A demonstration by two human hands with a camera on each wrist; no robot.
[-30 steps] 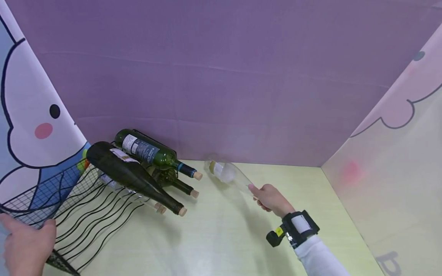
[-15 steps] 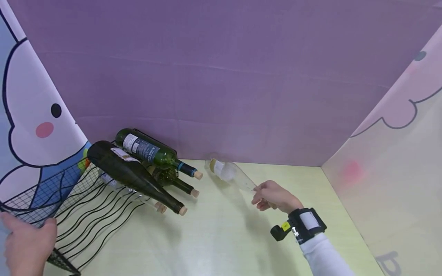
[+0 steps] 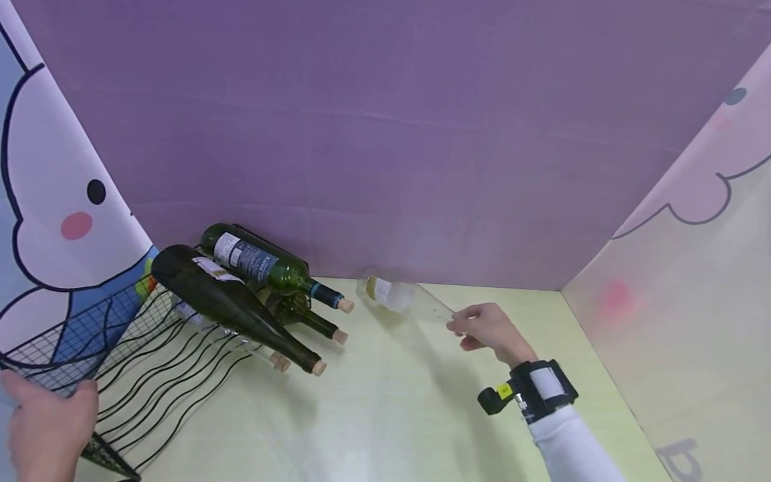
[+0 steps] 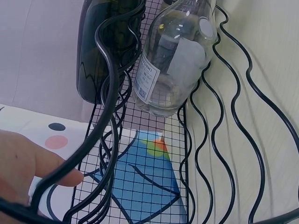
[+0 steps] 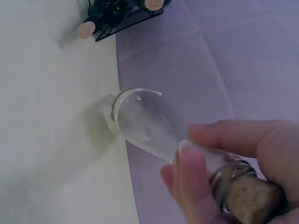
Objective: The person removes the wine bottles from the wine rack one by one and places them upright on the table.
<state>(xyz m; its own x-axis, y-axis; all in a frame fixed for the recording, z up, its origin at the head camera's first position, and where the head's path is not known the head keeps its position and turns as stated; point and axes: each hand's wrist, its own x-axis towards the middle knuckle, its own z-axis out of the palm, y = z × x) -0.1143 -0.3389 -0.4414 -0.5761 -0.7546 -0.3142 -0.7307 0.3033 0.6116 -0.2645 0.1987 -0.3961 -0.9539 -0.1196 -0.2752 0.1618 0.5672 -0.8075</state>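
My right hand pinches the neck of a clear glass bottle between thumb and fingers. The bottle leans with its base toward the back wall; a brown cork plugs its mouth in the right wrist view. At the lower left, my left hand grips the near end of a black wire wine rack. Corked bottles lie on the rack's far end: a dark bottle, a green bottle with a blue label, another green one below it, and a clear bottle low down.
A pale yellow tabletop lies under everything. Behind it rises a purple cloth wall. Printed panels stand at both sides, the left panel close behind the rack. A black camera strap sits on my right wrist.
My right hand has shifted right and slightly up along the clear bottle's neck, and the bottle's neck has swung a little toward the right. The left hand and rack stay put.
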